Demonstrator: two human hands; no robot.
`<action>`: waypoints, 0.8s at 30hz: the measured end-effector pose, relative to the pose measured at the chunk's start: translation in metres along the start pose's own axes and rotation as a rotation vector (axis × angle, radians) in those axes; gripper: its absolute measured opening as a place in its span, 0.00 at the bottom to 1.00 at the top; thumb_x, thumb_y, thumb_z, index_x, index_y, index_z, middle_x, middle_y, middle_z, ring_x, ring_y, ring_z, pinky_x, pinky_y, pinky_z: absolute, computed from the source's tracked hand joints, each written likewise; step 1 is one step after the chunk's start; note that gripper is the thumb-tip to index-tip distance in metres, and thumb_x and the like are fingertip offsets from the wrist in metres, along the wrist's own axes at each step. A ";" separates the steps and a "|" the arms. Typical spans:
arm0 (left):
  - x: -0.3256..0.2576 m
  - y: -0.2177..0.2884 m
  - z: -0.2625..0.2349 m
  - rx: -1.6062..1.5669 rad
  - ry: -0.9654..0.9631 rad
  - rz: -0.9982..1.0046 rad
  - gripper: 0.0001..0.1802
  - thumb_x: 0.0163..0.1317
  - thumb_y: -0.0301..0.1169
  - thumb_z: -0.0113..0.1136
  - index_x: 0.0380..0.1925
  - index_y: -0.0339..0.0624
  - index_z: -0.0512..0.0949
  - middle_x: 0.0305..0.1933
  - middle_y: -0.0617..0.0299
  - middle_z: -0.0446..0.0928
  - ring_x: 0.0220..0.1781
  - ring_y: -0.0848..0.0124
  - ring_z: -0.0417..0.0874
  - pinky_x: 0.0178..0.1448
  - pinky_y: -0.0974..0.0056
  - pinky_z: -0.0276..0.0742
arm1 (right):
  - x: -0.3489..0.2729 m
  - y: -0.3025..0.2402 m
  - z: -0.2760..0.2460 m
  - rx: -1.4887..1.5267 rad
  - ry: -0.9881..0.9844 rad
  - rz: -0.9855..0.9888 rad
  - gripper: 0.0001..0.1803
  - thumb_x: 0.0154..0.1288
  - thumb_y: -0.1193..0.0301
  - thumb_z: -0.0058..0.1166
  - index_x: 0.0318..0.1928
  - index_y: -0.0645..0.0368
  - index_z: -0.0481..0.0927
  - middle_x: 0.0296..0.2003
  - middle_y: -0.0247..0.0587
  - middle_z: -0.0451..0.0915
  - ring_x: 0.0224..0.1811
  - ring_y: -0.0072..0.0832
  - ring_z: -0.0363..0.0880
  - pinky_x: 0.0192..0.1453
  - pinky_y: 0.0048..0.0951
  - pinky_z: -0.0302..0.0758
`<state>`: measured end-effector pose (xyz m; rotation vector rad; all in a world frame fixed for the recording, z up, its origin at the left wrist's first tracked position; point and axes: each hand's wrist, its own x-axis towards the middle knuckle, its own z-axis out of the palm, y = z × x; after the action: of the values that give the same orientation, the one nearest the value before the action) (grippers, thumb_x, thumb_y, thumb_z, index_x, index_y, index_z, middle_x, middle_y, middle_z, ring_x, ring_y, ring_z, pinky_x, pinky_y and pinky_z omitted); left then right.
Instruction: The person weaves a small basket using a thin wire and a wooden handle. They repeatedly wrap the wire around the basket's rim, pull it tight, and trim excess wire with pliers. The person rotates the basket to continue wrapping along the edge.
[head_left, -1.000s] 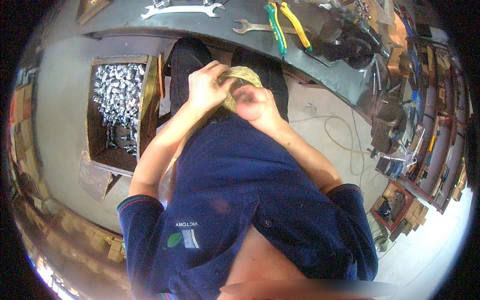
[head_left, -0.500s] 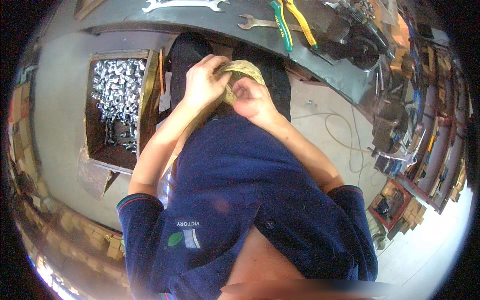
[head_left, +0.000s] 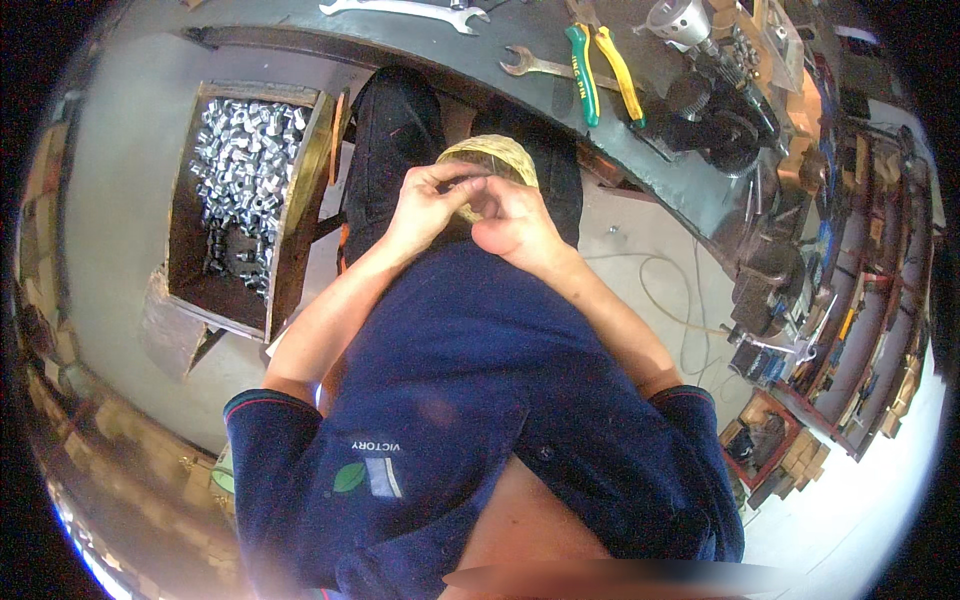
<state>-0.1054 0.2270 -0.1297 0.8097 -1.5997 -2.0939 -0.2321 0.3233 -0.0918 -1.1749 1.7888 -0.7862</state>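
A pale yellow, rounded bundle (head_left: 505, 150), wrinkled and woven-looking with a darker hollow, lies on my lap between my thighs. My left hand (head_left: 425, 212) is at its near left side, with thumb and fingers pressed together. Against those fingertips my right hand (head_left: 517, 222) is closed in a pinch, its fingers curled. Both hands overlap the bundle's near edge. What the fingertips hold, if anything, is too small and too hidden to make out. A bit of yellow shows below the fingers.
To the left stands a wooden box (head_left: 285, 225) of shiny metal fittings (head_left: 245, 150). Across the front runs a dark workbench (head_left: 540, 95) with an open-end wrench (head_left: 405, 12), another wrench (head_left: 540, 65), green-and-yellow pliers (head_left: 583, 75) and dark gears (head_left: 730, 140). A hose (head_left: 660, 290) lies on the floor.
My left hand has moved right and down from the bundle's left rim, and its fingertips now meet my right hand's. The right fingers have turned inward. The view has shifted slightly.
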 end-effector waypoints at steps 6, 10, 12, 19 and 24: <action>-0.001 -0.002 0.002 -0.052 0.002 -0.013 0.09 0.59 0.25 0.58 0.39 0.34 0.80 0.39 0.61 0.81 0.41 0.75 0.78 0.49 0.69 0.74 | 0.001 0.007 0.002 0.209 -0.022 -0.060 0.12 0.42 0.72 0.57 0.31 0.61 0.76 0.25 0.47 0.78 0.28 0.40 0.78 0.34 0.34 0.74; -0.001 0.001 0.009 -0.397 0.139 -0.129 0.08 0.60 0.26 0.58 0.37 0.33 0.80 0.34 0.60 0.81 0.37 0.76 0.79 0.46 0.71 0.74 | -0.004 0.000 -0.004 0.042 0.014 -0.298 0.11 0.40 0.74 0.57 0.30 0.59 0.76 0.31 0.47 0.79 0.33 0.42 0.78 0.38 0.37 0.74; 0.001 0.004 0.010 -0.499 0.133 -0.138 0.08 0.61 0.26 0.57 0.38 0.32 0.79 0.36 0.58 0.81 0.37 0.74 0.80 0.46 0.71 0.75 | -0.008 -0.004 -0.003 -0.029 0.080 -0.411 0.12 0.37 0.75 0.57 0.29 0.60 0.74 0.40 0.49 0.78 0.41 0.46 0.77 0.45 0.40 0.75; 0.005 0.002 0.016 -0.690 0.195 -0.093 0.09 0.63 0.25 0.54 0.39 0.32 0.78 0.37 0.55 0.81 0.38 0.72 0.81 0.47 0.69 0.76 | -0.009 -0.004 -0.007 -0.215 0.196 -0.572 0.17 0.37 0.73 0.59 0.34 0.60 0.77 0.50 0.55 0.73 0.52 0.50 0.74 0.54 0.40 0.74; 0.008 0.002 0.017 -0.661 0.316 -0.073 0.09 0.64 0.25 0.53 0.40 0.32 0.78 0.35 0.55 0.81 0.36 0.72 0.81 0.45 0.68 0.77 | -0.011 -0.011 -0.004 -0.271 0.200 -0.479 0.19 0.35 0.72 0.59 0.35 0.61 0.79 0.54 0.56 0.72 0.57 0.52 0.70 0.57 0.45 0.71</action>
<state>-0.1228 0.2342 -0.1259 0.8946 -0.6549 -2.1990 -0.2286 0.3297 -0.0772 -1.8002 1.8376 -0.9812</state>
